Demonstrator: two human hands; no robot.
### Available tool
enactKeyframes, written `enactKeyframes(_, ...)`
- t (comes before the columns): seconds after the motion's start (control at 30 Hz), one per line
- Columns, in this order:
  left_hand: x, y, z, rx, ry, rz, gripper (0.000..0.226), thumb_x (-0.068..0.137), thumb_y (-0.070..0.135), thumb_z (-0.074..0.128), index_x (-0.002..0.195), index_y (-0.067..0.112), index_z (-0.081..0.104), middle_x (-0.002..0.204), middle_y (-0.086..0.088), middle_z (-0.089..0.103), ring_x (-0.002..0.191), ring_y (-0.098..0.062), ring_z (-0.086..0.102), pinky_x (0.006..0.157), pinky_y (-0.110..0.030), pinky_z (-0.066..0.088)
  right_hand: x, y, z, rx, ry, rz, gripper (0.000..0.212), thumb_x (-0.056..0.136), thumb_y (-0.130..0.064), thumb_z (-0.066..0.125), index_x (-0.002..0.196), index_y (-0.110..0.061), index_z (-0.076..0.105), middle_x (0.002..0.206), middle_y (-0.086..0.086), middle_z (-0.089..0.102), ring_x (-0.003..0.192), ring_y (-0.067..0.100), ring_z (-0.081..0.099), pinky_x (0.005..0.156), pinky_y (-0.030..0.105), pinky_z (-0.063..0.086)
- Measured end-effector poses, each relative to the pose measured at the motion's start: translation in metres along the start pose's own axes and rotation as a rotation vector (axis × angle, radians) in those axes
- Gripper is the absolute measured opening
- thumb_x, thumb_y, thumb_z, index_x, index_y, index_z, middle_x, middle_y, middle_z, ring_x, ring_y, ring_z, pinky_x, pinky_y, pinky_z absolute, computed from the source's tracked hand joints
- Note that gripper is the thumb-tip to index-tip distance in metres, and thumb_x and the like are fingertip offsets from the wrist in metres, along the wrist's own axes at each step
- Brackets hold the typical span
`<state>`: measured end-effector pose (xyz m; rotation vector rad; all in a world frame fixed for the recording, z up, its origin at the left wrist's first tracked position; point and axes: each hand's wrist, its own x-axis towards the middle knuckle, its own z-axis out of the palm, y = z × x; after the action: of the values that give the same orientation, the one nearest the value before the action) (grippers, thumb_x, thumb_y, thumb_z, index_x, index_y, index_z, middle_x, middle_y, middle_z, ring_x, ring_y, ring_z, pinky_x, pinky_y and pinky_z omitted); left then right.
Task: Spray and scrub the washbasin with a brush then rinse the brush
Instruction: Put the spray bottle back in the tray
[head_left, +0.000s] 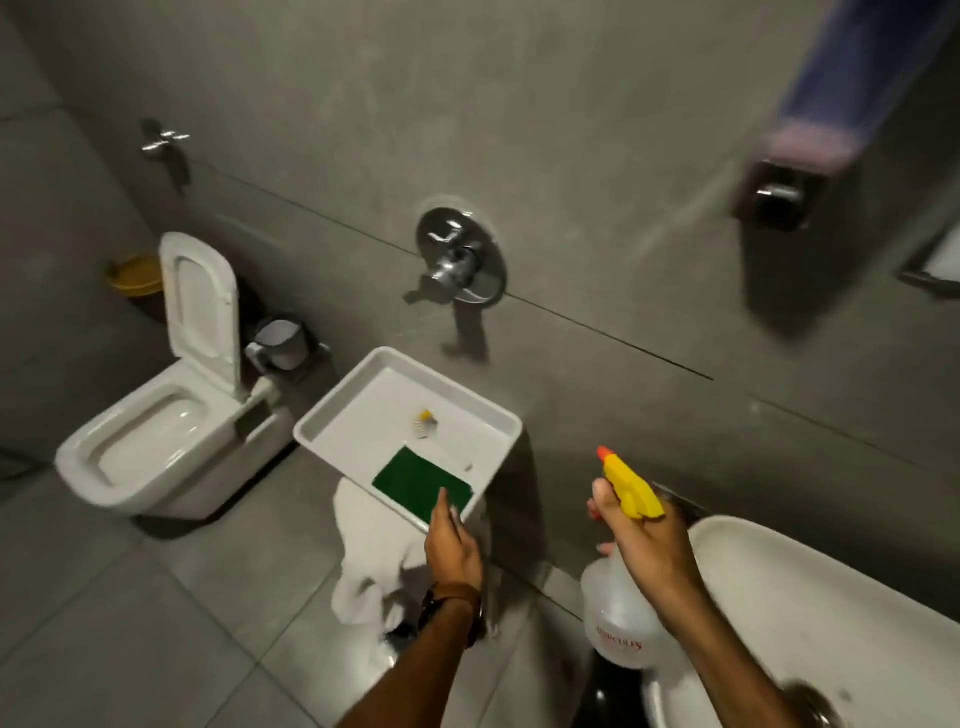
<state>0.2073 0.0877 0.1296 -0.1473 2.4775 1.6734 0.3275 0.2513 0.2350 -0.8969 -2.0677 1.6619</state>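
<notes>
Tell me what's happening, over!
Right hand grips spray bottle. Left hand holds tray with brush and green pad. Washbasin unsprayed, nothing blocking.

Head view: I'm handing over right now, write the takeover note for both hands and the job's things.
Left hand: gripping the near edge of the white tray, fingers by the green scrub pad.
Right hand: holding the spray bottle by its yellow trigger head, nozzle pointing away from the washbasin.
Brush: lying in the tray, untouched.
Done: bottle picked up. Whether the basin is sprayed, cannot tell.
Left: spray, scrub, rinse brush.
</notes>
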Motion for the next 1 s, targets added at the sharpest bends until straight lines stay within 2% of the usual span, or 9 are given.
enactKeyframes(0.1, 0.048, -0.017, -0.025, -0.074, 0.104, -0.107, 0.043, 0.103, 0.009, 0.037, 0.145, 0.004, 0.044, 0.144, -0.018, 0.053, 0.133, -0.032, 0.05, 0.111, -0.031, 0.036, 0.036, -0.014, 0.073, 0.057, -0.118, -0.048, 0.037, 0.089, -0.046, 0.07, 0.117, -0.068, 0.062, 0.104, -0.024, 0.076, 0.1, 0.008, 0.073, 0.07, 0.026, 0.062)
enactKeyframes(0.2, 0.095, -0.039, -0.044, -0.112, 0.198, -0.187, 0.043, 0.103, 0.01, 0.038, 0.145, 0.004, 0.044, 0.144, -0.016, 0.053, 0.131, -0.028, 0.051, 0.109, -0.024, 0.035, 0.069, -0.016, 0.148, 0.046, -0.229, -0.095, 0.037, 0.095, -0.028, 0.068, 0.121, -0.053, 0.066, 0.111, -0.02, 0.076, 0.107, 0.006, 0.072, 0.09, 0.018, 0.056)
enactKeyframes(0.3, 0.133, -0.066, -0.055, -0.157, 0.272, -0.255, 0.044, 0.103, 0.011, 0.037, 0.147, 0.005, 0.041, 0.145, -0.013, 0.052, 0.129, -0.023, 0.051, 0.101, -0.015, 0.03, 0.101, -0.007, 0.223, 0.069, -0.329, -0.119, 0.037, 0.096, -0.027, 0.067, 0.132, -0.032, 0.065, 0.124, -0.011, 0.074, 0.118, 0.008, 0.068, 0.105, 0.027, 0.053)
enactKeyframes(0.47, 0.179, -0.102, -0.053, -0.179, 0.323, -0.319, 0.046, 0.105, 0.017, 0.034, 0.15, 0.008, 0.036, 0.151, -0.011, 0.046, 0.14, -0.026, 0.042, 0.115, -0.028, 0.029, 0.15, 0.012, 0.32, 0.064, -0.462, -0.127, 0.037, 0.1, -0.022, 0.065, 0.137, -0.023, 0.062, 0.127, -0.007, 0.071, 0.12, 0.011, 0.067, 0.106, 0.031, 0.051)
enactKeyframes(0.53, 0.193, -0.113, -0.047, -0.171, 0.335, -0.32, 0.048, 0.105, 0.018, 0.034, 0.151, 0.008, 0.033, 0.152, -0.011, 0.044, 0.141, -0.026, 0.041, 0.118, -0.032, 0.029, 0.163, 0.02, 0.348, 0.078, -0.48, -0.12, 0.036, 0.1, -0.02, 0.064, 0.136, -0.018, 0.062, 0.124, -0.011, 0.071, 0.119, 0.006, 0.066, 0.101, 0.019, 0.05)
enactKeyframes(0.63, 0.209, -0.124, -0.035, -0.169, 0.325, -0.31, 0.05, 0.104, 0.023, 0.035, 0.153, 0.013, 0.029, 0.153, -0.008, 0.043, 0.141, -0.024, 0.041, 0.119, -0.034, 0.029, 0.182, 0.038, 0.382, 0.046, -0.503, -0.133, 0.028, 0.1, -0.022, 0.064, 0.127, -0.029, 0.062, 0.108, -0.033, 0.07, 0.108, -0.014, 0.064, 0.086, -0.003, 0.042)
enactKeyframes(0.7, 0.217, -0.127, -0.027, -0.181, 0.302, -0.305, 0.051, 0.104, 0.027, 0.036, 0.153, 0.019, 0.027, 0.153, -0.003, 0.044, 0.141, -0.022, 0.042, 0.118, -0.034, 0.031, 0.193, 0.047, 0.399, 0.028, -0.524, -0.132, 0.032, 0.1, -0.029, 0.064, 0.131, -0.032, 0.061, 0.113, -0.034, 0.068, 0.112, -0.011, 0.063, 0.088, 0.0, 0.044)
enactKeyframes(0.83, 0.226, -0.128, -0.013, -0.14, 0.287, -0.329, 0.058, 0.103, 0.025, 0.039, 0.156, 0.022, 0.016, 0.156, -0.003, 0.039, 0.142, -0.025, 0.041, 0.117, -0.031, 0.031, 0.21, 0.066, 0.422, -0.033, -0.552, -0.136, 0.049, 0.098, -0.042, 0.063, 0.145, -0.03, 0.054, 0.134, -0.014, 0.065, 0.125, 0.006, 0.061, 0.102, 0.018, 0.046)
enactKeyframes(1.0, 0.23, -0.128, -0.005, -0.104, 0.292, -0.378, 0.063, 0.103, 0.019, 0.038, 0.157, 0.024, 0.007, 0.158, -0.005, 0.035, 0.143, -0.027, 0.039, 0.117, -0.039, 0.033, 0.218, 0.078, 0.426, -0.17, -0.631, -0.116, 0.062, 0.091, -0.037, 0.073, 0.145, -0.046, 0.044, 0.132, -0.031, 0.058, 0.125, 0.001, 0.058, 0.101, 0.016, 0.044)
